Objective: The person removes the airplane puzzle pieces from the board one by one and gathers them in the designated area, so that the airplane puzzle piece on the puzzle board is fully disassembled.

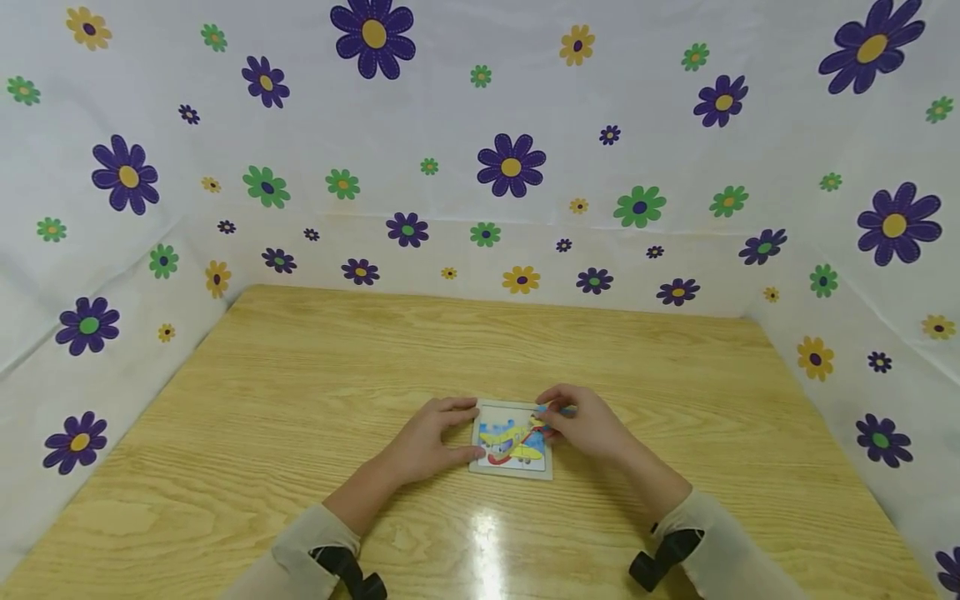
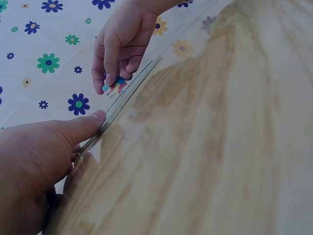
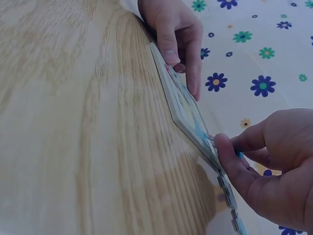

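Note:
A small jigsaw puzzle (image 1: 512, 437) with a yellow airplane picture lies in a pale tray frame (image 1: 510, 472) on the table. My left hand (image 1: 435, 437) rests at the tray's left side, its thumb on the lower part of that edge and its straight fingers touching near the upper corner. Over the upper right corner, my right hand (image 1: 588, 421) pinches a puzzle piece (image 2: 116, 86) showing blue, red and yellow. The fingers cover much of that piece, and whether it touches the tray I cannot tell.
Several loose puzzle pieces (image 3: 228, 196) lie beside the tray, beneath my right hand. The wooden table (image 1: 337, 350) is bordered at the back and sides by a white flowered cloth (image 1: 450, 108). Black camera straps (image 1: 667, 558) sit on both wrists.

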Demonstrator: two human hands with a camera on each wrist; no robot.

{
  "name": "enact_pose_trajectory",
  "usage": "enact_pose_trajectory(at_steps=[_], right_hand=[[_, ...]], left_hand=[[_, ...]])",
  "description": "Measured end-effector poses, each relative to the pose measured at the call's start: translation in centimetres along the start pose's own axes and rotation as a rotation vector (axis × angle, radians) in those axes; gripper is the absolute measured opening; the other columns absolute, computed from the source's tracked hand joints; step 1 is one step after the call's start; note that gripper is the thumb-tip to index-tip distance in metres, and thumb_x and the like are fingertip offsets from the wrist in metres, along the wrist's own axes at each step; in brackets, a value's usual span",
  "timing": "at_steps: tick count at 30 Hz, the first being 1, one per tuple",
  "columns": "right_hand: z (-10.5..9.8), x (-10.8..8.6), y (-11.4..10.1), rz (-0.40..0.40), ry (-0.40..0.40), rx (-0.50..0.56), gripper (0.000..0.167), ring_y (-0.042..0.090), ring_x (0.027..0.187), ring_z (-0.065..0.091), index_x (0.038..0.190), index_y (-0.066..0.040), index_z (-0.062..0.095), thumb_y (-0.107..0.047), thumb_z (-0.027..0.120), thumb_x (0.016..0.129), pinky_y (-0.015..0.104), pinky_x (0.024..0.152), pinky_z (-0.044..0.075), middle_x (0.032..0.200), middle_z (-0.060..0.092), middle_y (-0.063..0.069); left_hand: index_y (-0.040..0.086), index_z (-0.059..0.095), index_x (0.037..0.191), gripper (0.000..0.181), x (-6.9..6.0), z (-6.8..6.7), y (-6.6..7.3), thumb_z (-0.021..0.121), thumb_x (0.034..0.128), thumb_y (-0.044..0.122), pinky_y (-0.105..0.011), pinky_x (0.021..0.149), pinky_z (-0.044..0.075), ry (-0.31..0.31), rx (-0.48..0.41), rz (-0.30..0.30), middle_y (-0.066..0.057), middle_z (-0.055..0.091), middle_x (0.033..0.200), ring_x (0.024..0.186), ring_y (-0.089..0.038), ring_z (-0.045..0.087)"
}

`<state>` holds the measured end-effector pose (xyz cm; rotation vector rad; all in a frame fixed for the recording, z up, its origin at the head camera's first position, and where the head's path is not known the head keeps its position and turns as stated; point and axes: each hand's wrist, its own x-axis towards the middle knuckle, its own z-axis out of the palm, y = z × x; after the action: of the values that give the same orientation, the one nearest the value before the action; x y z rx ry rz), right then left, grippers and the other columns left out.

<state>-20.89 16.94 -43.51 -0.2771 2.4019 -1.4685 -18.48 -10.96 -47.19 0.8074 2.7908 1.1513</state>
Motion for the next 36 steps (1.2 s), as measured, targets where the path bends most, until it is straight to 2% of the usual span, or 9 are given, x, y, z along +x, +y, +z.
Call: enact_pose_trajectory(at_steps=[8,15,22,28,36], right_hand=[[-1.8,-0.8,0.8,0.043,0.057,0.107,0.027,0.016,0.077,0.068,0.122,0.007,0.058,-0.006,0.062,0.098,0.028,0.07,0.061,0.105,0.063,0.019],[-3.9,-2.2,2.1,0.071,0.089,0.087,0.033,0.017,0.079,0.069,0.125,0.008,0.055,-0.012,0.062,0.099,0.027,0.072,0.061,0.107,0.063,0.019],[-6.1,-3.7,3.6,0.099,0.14,0.111,0.036,0.014,0.08,0.07,0.126,0.012,0.052,-0.01,0.061,0.099,0.027,0.073,0.061,0.105,0.064,0.016],[-7.2,-4.3,4.3,0.13,0.158,0.154,0.041,0.011,0.079,0.07,0.129,0.013,0.048,-0.011,0.062,0.099,0.027,0.074,0.061,0.103,0.063,0.011],[-8.1,-4.7,5.0,0.174,0.181,0.112,0.041,0.007,0.08,0.07,0.129,0.012,0.048,-0.012,0.063,0.099,0.025,0.075,0.06,0.101,0.066,0.009]], left_hand=[[0.003,0.061,0.137,0.063,0.0,0.0,-0.3,0.079,0.0864,0.036,-0.05,0.109,0.043,0.0,0.007,0.002,-0.005,0.053,0.148,0.136,-0.031,0.047],[0.003,0.061,0.136,0.062,0.0,0.2,-0.2,0.079,0.0858,0.035,-0.05,0.11,0.042,-0.001,-0.001,0.002,-0.005,0.053,0.148,0.135,-0.03,0.047],[0.004,0.06,0.138,0.063,0.0,0.6,-0.2,0.079,0.0864,0.034,-0.048,0.111,0.041,-0.016,0.002,-0.019,-0.004,0.051,0.149,0.136,-0.028,0.046],[0.005,0.06,0.138,0.062,0.1,0.4,-0.2,0.079,0.0862,0.033,-0.047,0.111,0.042,-0.013,0.014,-0.024,-0.003,0.052,0.149,0.134,-0.027,0.047],[0.005,0.06,0.138,0.061,0.1,0.1,0.0,0.079,0.0864,0.033,-0.048,0.109,0.043,-0.012,0.008,-0.025,-0.003,0.051,0.149,0.132,-0.027,0.048]])
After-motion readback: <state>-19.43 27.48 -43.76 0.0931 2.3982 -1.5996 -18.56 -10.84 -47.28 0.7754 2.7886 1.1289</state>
